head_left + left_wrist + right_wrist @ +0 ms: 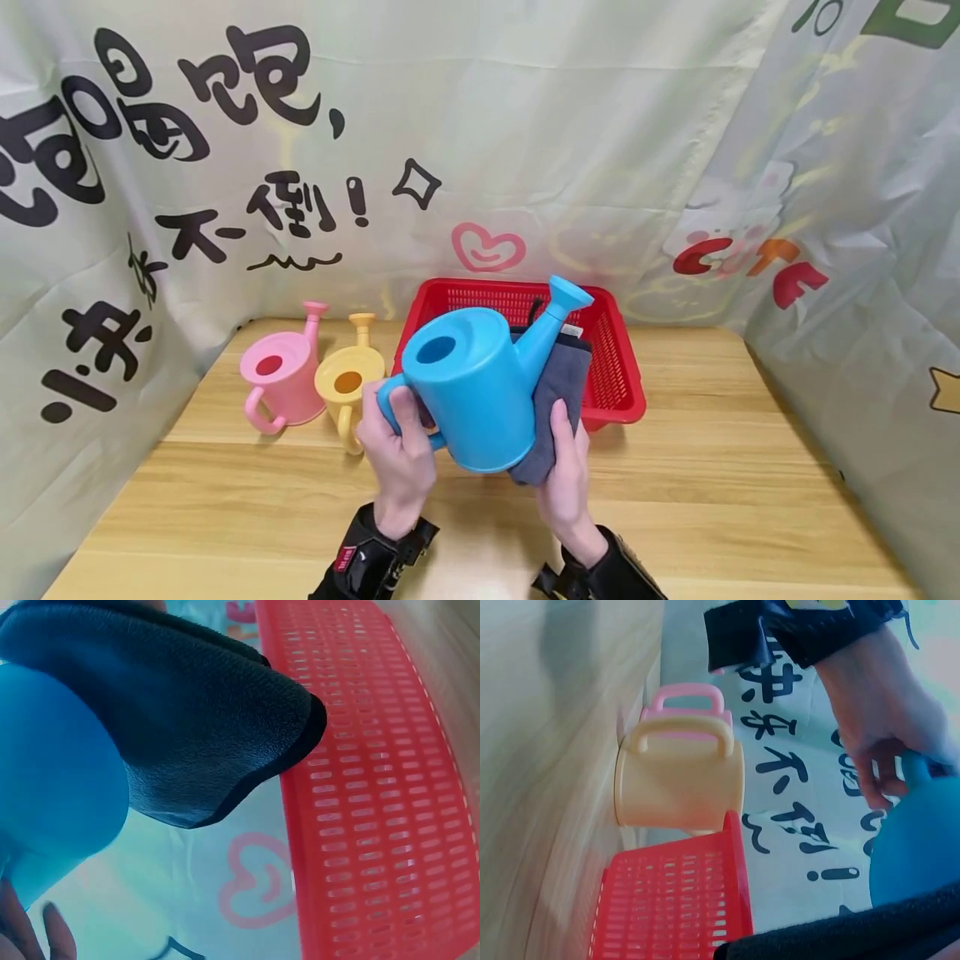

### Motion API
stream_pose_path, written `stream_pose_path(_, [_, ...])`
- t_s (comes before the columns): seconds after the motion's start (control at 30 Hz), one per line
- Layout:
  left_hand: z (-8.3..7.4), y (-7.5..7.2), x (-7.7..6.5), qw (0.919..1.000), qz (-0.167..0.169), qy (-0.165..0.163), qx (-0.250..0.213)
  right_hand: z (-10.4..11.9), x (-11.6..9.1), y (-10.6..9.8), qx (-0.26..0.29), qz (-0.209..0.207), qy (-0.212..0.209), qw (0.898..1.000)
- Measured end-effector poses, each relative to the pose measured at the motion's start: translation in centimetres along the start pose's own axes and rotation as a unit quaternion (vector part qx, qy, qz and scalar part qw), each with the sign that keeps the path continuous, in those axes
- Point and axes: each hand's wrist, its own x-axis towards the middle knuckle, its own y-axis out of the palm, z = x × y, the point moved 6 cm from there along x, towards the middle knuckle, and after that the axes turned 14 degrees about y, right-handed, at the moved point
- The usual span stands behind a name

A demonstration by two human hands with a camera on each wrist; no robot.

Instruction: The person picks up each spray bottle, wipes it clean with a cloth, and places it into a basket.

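Pink can: I see the pink can (296, 392) stand near the table's left edge.
Yellow can: the yellow can (356, 358) is just beside it.
Left hand: my left hand (397, 454) curls round the blue handle, wrist low.
Blue can: the blue can (483, 400) is up over the table (720, 483), spout tipped right.
Right hand: my right hand (566, 479) grips a gray cloth (558, 387) against the can.
Red basket: the red basket (618, 367) sits behind.
Right side: wide wood reaches the edge.
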Motion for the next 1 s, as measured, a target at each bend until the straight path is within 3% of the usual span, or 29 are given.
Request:
stream_pose_path(0.13, [-1.5, 0.5, -0.1, 0.9976, -0.001, 0.069, 0.005, 0.0, 0.1, -0.3, 0.008, -0.039, 0.0, 0.999])
stream_pose_path(0.2, [-2.3, 0.9, -0.2, 0.9949, 0.006, 0.099, -0.014, 0.1, 0.3, -0.5, 0.014, -0.05, 0.001, 0.999])
stream_pose_path(0.37, [-4.0, 2.3, -1.0, 0.9844, 0.07, 0.148, -0.063, 0.5, 0.8, -1.1, 0.029, -0.068, 0.003, 0.997])
stream_pose_path(0.6, [-4.3, 3.3, -2.0, 0.9791, 0.17, 0.111, -0.013, 0.8, 1.0, -1.4, 0.027, -0.067, -0.017, 0.997])
stream_pose_path(0.83, [-4.1, 4.0, -2.9, 0.9715, 0.211, 0.106, 0.021, 1.0, 0.4, -0.8, 0.019, -0.054, -0.055, 0.997])
stream_pose_path(1.0, [-3.8, 4.4, -3.2, 0.9684, 0.235, 0.081, 0.022, 1.1, -0.1, -0.5, 0.009, -0.059, -0.101, 0.993])
